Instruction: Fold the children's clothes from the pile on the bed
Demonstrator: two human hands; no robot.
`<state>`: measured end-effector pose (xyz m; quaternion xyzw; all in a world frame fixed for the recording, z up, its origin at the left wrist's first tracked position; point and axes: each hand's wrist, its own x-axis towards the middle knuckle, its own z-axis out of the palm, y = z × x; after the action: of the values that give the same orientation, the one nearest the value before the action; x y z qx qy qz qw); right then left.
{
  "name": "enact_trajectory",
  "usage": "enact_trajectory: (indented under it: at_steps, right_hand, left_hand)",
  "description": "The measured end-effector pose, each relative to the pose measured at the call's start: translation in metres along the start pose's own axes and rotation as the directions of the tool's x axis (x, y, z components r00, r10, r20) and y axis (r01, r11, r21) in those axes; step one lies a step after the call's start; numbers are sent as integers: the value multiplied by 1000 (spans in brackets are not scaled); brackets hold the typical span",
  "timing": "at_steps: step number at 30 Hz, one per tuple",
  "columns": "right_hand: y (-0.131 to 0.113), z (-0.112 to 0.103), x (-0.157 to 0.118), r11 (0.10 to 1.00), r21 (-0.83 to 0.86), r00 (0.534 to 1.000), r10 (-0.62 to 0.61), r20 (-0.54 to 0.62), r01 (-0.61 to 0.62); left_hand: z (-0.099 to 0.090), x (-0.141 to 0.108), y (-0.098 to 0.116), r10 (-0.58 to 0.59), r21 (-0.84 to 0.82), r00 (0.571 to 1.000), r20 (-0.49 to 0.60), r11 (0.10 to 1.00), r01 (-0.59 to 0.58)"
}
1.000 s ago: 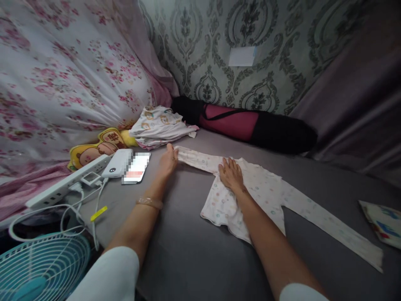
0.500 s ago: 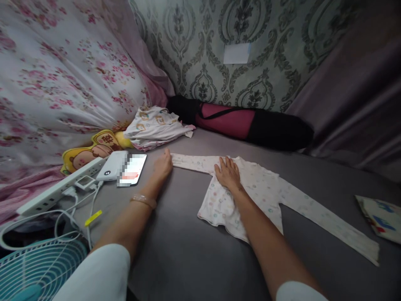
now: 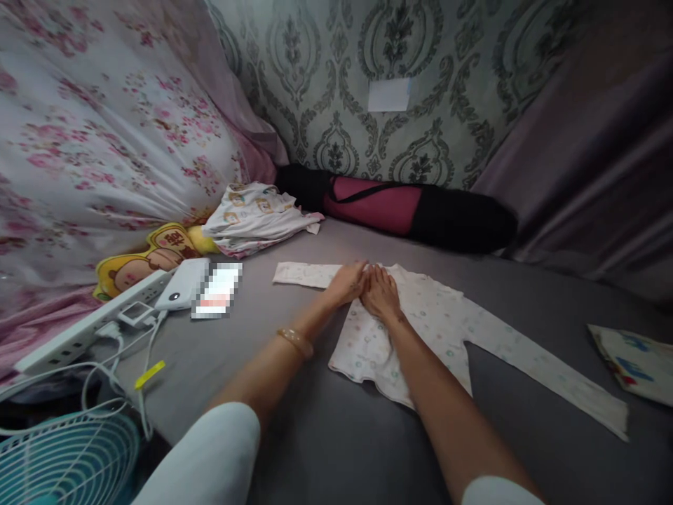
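A small white long-sleeved shirt (image 3: pixel 436 315) with a pastel print is spread out on the grey sheet. My right hand (image 3: pixel 381 291) lies flat on it near the collar and left shoulder, fingers stretched out. Right beside it, my left hand (image 3: pixel 345 282) rests over the shoulder end of the left sleeve (image 3: pixel 299 274); its fingers point towards my right hand and are slightly blurred. The sleeve's cuff lies loose and flat on the sheet. On the other side, the right sleeve (image 3: pixel 547 361) stretches out flat at a slant.
Left of the shirt are a phone (image 3: pixel 218 291), a white power bank (image 3: pixel 184 284), a power strip (image 3: pixel 99 319) with cables and a blue fan (image 3: pixel 68 456). Behind lie crumpled printed clothes (image 3: pixel 257 217) and a long black-and-maroon bag (image 3: pixel 389 207). Folded cloth (image 3: pixel 634 361) sits at right.
My left hand has left the cuff and moved right along the sleeve to the shoulder, beside my right hand. My right hand stays on the shirt. The view has shifted slightly.
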<state>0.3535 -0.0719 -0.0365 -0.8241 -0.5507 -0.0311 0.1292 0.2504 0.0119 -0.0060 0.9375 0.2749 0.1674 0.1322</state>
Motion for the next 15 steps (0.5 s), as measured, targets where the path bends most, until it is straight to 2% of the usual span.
enact_trajectory:
  at_steps: [2, 5, 11, 15]
  right_hand:
    - [2, -1, -2, 1000, -8, 1000, -23, 20, 23]
    - [4, -1, -2, 999, -30, 998, -36, 43, 38]
    - [3, 4, 3, 999, -46, 1000, 1, 10, 0]
    - [1, 6, 5, 998, -60, 1000, 14, -11, -15]
  left_hand:
    - [14, 2, 16, -1, 41, 1000, 16, 999, 0]
    - [24, -1, 21, -27, 103, 997, 66, 994, 20]
    - [17, -11, 1, -134, 155, 980, 149, 982, 110]
    - [6, -19, -21, -206, 204, 968, 142, 963, 175]
